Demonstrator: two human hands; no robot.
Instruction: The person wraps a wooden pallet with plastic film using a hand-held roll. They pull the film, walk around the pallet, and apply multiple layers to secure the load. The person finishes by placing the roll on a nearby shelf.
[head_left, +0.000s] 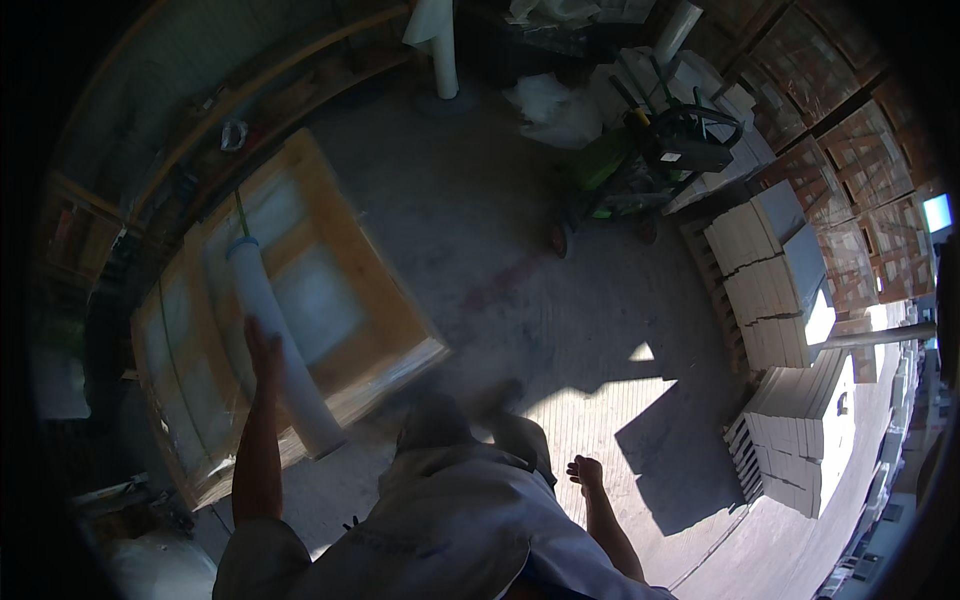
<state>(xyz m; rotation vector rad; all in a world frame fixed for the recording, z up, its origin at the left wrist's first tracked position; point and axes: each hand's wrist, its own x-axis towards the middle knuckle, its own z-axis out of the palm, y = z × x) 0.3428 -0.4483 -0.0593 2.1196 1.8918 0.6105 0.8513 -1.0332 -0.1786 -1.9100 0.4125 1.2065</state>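
A long white roll (pixel 287 370), which looks like plastic film with a blue end, lies slanted over a wide wrapped crate (pixel 385 290) on my left. Against the roll's left side rests my left hand (pixel 262 350), its fingers stretched along it and a little blurred. A green strap (pixel 241 212) runs over the crate just beyond the roll's far end. My right hand (pixel 586 470) hangs by my side above the sunlit floor, fingers curled in, with no object visible in it.
A green and black wheeled machine (pixel 620 165) stands ahead to the right. Stacked pale boards (pixel 765 285) on pallets and tall wrapped stacks (pixel 800 100) line the right side. At the back is an upright white roll (pixel 443 60), beside crumpled plastic (pixel 550 110). Wooden shelving (pixel 270 75) borders the left.
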